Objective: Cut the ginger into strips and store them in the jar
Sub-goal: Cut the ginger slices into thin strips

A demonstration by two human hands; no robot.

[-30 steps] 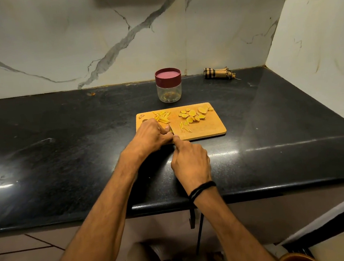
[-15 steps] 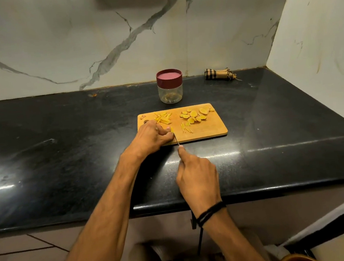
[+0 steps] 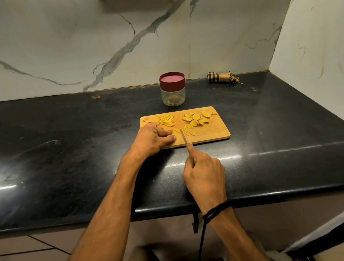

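Ginger slices [image 3: 197,117] at far right of cutting board [image 3: 215,132]; cut strips [image 3: 166,120] piled far left, a few more beside knife [image 3: 183,136]. Left hand [image 3: 151,138] rests on board's near-left part, fingers curled under; cannot tell if they pin a piece. Right hand [image 3: 205,173] grips knife handle, forefinger along spine, blade on board. Jar [image 3: 173,92] behind board, lid on, apart from it.

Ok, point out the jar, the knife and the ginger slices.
jar [image 3: 173,96], head view, clear body below the lid.
knife [image 3: 184,136], head view, middle of blade.
ginger slices [image 3: 196,117], head view, centre of pile.
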